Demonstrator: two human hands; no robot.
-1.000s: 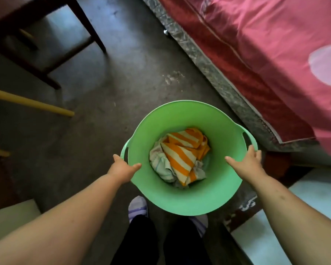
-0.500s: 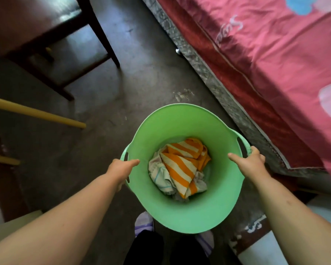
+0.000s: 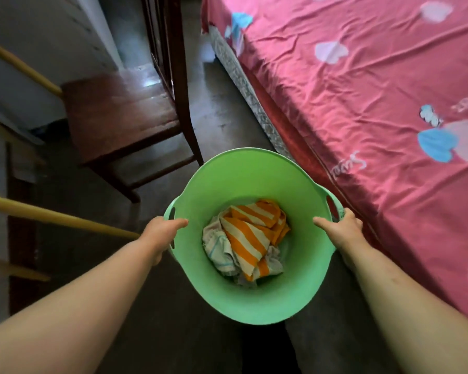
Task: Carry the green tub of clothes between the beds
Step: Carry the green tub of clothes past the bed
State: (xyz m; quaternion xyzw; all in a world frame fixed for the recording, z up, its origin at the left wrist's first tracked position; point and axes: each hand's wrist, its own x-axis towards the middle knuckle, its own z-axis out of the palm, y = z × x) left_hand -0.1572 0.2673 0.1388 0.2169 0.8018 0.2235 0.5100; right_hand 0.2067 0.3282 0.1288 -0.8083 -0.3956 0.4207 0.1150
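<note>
Floor (image 3: 227, 114) gap separates chair (image 3: 125, 117) from bed (image 3: 362, 103).

A dark brown wooden chair (image 3: 125, 114) stood on the grey concrete floor (image 3: 222, 114) at the left, its seat glossy with reflected light. Near it, further left, yellow wooden rails (image 3: 57, 217) crossed a dark wooden frame (image 3: 21, 238), and a pale grey wall (image 3: 49, 49) rose behind the chair.
</note>
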